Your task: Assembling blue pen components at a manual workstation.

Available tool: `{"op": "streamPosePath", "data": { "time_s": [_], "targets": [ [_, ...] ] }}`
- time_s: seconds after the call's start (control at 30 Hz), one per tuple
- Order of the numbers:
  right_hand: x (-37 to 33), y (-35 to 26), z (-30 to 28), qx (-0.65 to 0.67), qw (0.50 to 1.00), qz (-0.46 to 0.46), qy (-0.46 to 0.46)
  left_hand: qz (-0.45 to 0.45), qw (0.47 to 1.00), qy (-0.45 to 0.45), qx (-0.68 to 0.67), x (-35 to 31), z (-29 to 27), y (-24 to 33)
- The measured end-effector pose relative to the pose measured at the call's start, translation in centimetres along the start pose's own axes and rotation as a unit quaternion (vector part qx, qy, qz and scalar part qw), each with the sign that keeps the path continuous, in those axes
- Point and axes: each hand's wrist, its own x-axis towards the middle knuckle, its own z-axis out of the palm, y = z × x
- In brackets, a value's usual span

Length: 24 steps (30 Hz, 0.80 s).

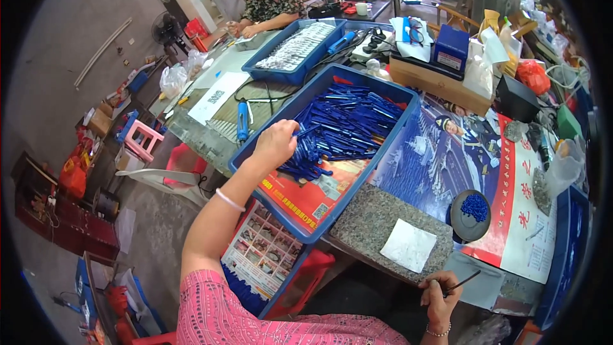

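My left hand [276,145] reaches over the near left side of a deep blue tray [305,235]. Its fingers are closed at the edge of a heap of slim blue sticks [345,121] and appear to pinch one of them. At the lower right, my right hand [439,295] is closed on a thin dark stick-like tool [468,280] that points up and right. A white paper square [408,245] lies on a grey stone slab [357,214] just beyond that hand. Small blue beads fill part of a round dark dish [470,209] farther right.
A second blue tray [300,75] holds rows of white pieces. Across the table a person [268,0] in a dark cap works. A blue-handled tool [242,121] lies left of my tray, and a cardboard box [440,83] stands behind it. Below sits another tray [265,255].
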Motion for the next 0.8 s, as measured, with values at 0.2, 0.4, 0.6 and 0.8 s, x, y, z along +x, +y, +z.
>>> {"op": "streamPosePath", "data": {
  "time_s": [0.2, 0.4, 0.6, 0.8],
  "targets": [
    [-0.3, 0.1, 0.3, 0.027, 0.999, 0.017, 0.013, 0.007, 0.977, -0.105, 0.186, 1.5, 3.9, -1.6],
    [-0.5, 0.0, -0.5, 0.013, 1.0, 0.015, -0.003, 0.08, 0.96, -0.054, 0.262, 1.8, 3.0, 0.0],
    [0.1, -0.2, -1.1, -0.006, 0.999, 0.008, -0.034, -0.031, 0.997, 0.046, -0.056, -1.9, -4.5, 7.1],
    [-0.3, -1.7, -1.0, 0.014, 0.998, 0.058, -0.032, -0.044, 0.849, -0.232, -0.473, -10.7, -5.2, 19.5]
  ]
}}
